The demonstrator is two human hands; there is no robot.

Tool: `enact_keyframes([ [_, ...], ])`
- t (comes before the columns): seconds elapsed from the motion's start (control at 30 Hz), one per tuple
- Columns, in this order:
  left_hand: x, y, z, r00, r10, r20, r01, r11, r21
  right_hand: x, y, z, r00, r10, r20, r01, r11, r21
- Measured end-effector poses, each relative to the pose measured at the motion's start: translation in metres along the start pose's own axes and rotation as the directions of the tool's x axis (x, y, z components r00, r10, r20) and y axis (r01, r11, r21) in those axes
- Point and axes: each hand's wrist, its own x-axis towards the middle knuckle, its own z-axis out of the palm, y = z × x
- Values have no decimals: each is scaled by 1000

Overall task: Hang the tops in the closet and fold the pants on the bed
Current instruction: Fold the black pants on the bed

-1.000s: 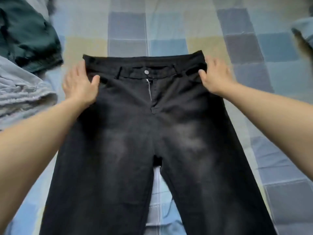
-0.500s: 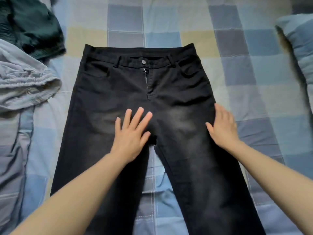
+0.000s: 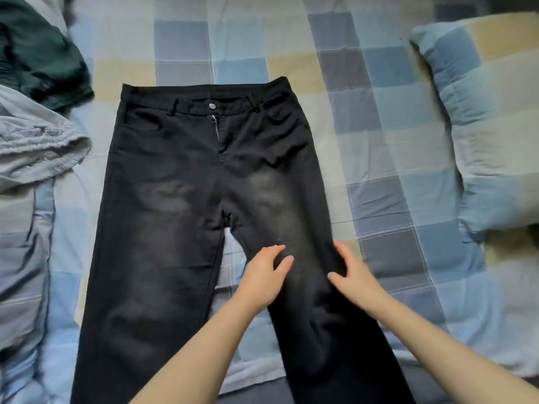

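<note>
Black faded jeans (image 3: 163, 217) lie flat and face up on the checked bed, waistband at the far end, legs running toward me and slightly apart. Both hands are on the right leg just below the crotch. My left hand (image 3: 264, 275) rests on the leg's inner edge with fingers relaxed and thumb spread. My right hand (image 3: 354, 275) lies on the leg's outer edge, fingers extended over the cloth. Neither hand plainly pinches the fabric.
A dark green garment (image 3: 40, 53) lies bunched at the far left, with a pale grey-blue garment (image 3: 38, 144) below it. A checked pillow (image 3: 490, 118) sits at the right. The checked bedsheet (image 3: 364, 118) surrounds the jeans.
Both hands slid from the waistband down the jeans. The left hand crossed from the crotch onto the right leg, and the right hand moved lower along the same leg's outer edge.
</note>
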Motion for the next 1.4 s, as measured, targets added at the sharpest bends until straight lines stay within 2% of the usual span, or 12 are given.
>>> enact_keyframes([
  [0.1, -9, 36, 11, 977, -210, 42, 208, 880, -426, -36, -27, 16, 964, -133, 229, 152, 986, -68],
  [0.2, -14, 44, 5, 947, -295, -132, 240, 916, -322, -57, -45, 14, 880, -112, 462, 148, 988, -41],
  [0.33, -22, 32, -5, 947, -293, -131, 230, 903, -362, -12, -74, -24, 969, 67, 240, -65, 998, -18],
  [0.43, -25, 27, -5, 965, -234, -117, 175, 910, -376, 45, -109, -41, 989, 110, 100, -110, 994, -9],
  [0.7, -38, 13, -20, 988, -153, -26, 126, 891, -436, 140, -199, 2, 980, 193, 51, -199, 953, 226],
  [0.87, -54, -6, -56, 978, -130, 162, 205, 737, -644, 155, -229, 24, 990, 73, -118, -51, 982, 183],
  [0.97, -69, -31, -95, 970, -145, 197, 244, 540, -806, 159, -266, 50, 975, -49, -219, 58, 998, 34],
  [1.17, -81, -118, -204, 967, -217, 135, 174, 172, -970, 183, -349, 135, 972, -165, -167, 153, 985, -81],
  [1.2, -77, -140, -226, 955, -284, 85, 136, 167, -976, 191, -363, 157, 982, -154, -113, 149, 988, -48],
  [1.27, -71, -183, -253, 885, -463, -44, 119, 316, -941, 203, -380, 193, 988, -142, 57, 143, 990, -14],
  [1.33, -68, -219, -260, 813, -572, -110, 231, 490, -840, 212, -383, 223, 965, -178, 191, 214, 959, -186],
  [1.4, -64, -246, -255, 805, -589, -72, 325, 539, -777, 221, -371, 243, 948, -192, 254, 285, 868, -407],
])
